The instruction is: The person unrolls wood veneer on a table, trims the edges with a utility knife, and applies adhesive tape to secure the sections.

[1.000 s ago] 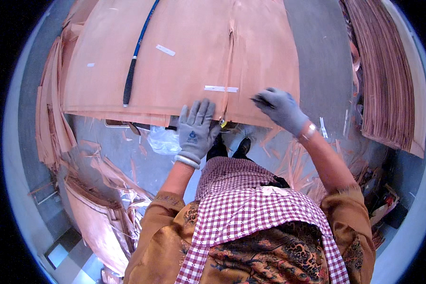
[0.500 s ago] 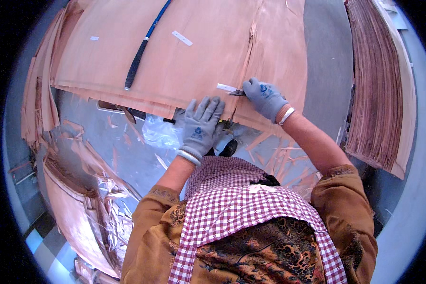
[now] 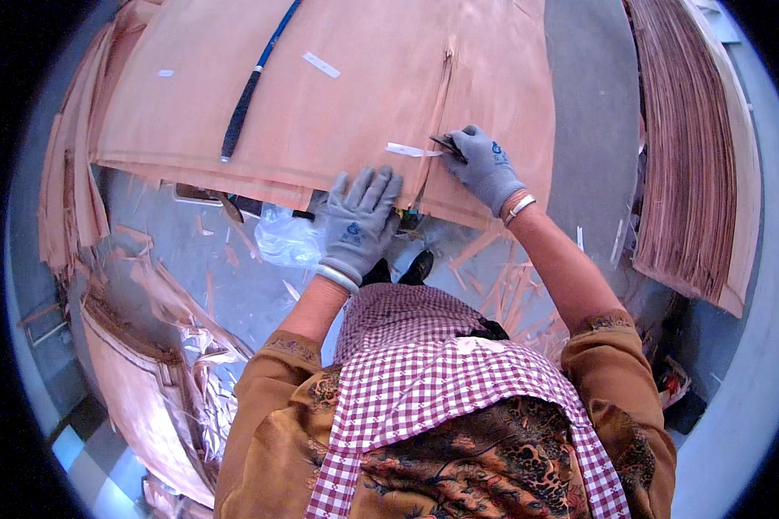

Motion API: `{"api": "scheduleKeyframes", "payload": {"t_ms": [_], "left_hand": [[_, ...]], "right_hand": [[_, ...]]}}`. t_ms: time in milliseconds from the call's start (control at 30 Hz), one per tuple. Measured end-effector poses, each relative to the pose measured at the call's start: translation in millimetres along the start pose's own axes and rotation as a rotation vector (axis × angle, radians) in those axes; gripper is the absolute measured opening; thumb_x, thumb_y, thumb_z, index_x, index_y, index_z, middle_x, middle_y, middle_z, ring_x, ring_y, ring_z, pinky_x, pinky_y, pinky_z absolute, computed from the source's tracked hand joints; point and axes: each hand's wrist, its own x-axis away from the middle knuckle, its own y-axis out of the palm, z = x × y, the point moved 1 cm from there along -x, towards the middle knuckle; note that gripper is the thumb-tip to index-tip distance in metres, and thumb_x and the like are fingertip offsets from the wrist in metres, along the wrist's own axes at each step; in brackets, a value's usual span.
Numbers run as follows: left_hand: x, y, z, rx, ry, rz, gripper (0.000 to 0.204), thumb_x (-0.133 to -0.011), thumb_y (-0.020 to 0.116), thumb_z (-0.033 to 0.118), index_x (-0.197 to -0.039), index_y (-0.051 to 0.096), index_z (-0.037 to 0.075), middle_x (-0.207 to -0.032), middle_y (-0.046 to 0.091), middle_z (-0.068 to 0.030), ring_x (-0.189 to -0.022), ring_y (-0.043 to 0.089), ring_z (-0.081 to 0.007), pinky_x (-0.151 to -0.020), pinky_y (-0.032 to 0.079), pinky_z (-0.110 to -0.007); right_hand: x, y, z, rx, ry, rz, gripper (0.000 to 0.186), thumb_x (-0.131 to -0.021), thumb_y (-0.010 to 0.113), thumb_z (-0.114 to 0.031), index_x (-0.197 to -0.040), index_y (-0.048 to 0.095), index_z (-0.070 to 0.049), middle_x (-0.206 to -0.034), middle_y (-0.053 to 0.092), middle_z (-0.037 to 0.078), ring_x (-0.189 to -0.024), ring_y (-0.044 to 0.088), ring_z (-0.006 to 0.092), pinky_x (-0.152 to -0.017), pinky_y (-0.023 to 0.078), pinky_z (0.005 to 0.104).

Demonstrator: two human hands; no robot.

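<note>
A wide sheet of pinkish wood veneer (image 3: 337,112) lies before me, with a long split (image 3: 441,104) running away from its near edge. My left hand (image 3: 360,221), in a grey glove, rests open and flat over that edge, left of the split. My right hand (image 3: 483,169), also gloved, is closed on a small dark metal tool (image 3: 449,147); its exact kind is hard to make out. A strip of white tape (image 3: 407,150) reaches from left of the split to the tool's tip. Other white tape pieces (image 3: 321,65) lie farther off on the veneer.
A blue stick with a black grip (image 3: 241,117) lies on the veneer at left. To the right stands a tall veneer stack (image 3: 688,156). Below the edge are a clear plastic bag (image 3: 287,238) and wood scraps (image 3: 511,290) on the floor. Torn veneer (image 3: 74,173) hangs at left.
My right hand has risen slightly, and the dark tool in it now points up and left. The tape strip's right end now meets the tool. My left hand stays flat on the edge.
</note>
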Motion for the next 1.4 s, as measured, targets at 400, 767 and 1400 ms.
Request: {"api": "scheduleKeyframes", "payload": {"t_ms": [400, 767, 1400], "left_hand": [[0.0, 2.9, -1.2, -0.023, 0.004, -0.024, 0.06, -0.078, 0.061, 0.031, -0.134, 0.044, 0.017, -0.136, 0.046, -0.0048, -0.125, 0.042, -0.0252, -0.104, 0.025, -0.05], [-1.4, -10.0, -0.3, 0.014, -0.002, 0.054, 0.046, -0.079, 0.059, 0.028, -0.122, 0.054, 0.013, -0.131, 0.051, -0.0081, -0.119, 0.047, -0.0264, -0.101, 0.032, -0.046], [23.6, -56.7, 38.3, 1.667, -0.951, -0.188, 0.017, -0.09, 0.057, 0.021, -0.084, 0.059, 0.006, -0.069, 0.061, -0.001, -0.055, 0.053, -0.0047, -0.049, 0.042, -0.019]], "right_hand": [[16.7, 9.6, -31.5, 0.249, -0.139, -0.108, 0.016, -0.081, 0.059, -0.019, -0.087, 0.054, -0.005, -0.089, 0.056, 0.014, -0.081, 0.061, 0.0317, -0.067, 0.051, 0.039], [62.3, -2.5, -83.9, -0.615, -0.051, -0.337, 0.019, -0.08, 0.065, -0.014, -0.09, 0.055, 0.0, -0.08, 0.058, 0.012, -0.073, 0.058, 0.0197, -0.066, 0.047, 0.0328], [99.2, -33.0, -77.5, -0.17, -0.218, -0.208, 0.024, -0.076, 0.066, -0.013, -0.097, 0.058, -0.003, -0.09, 0.056, 0.011, -0.081, 0.061, 0.0284, -0.069, 0.05, 0.0344]]}}
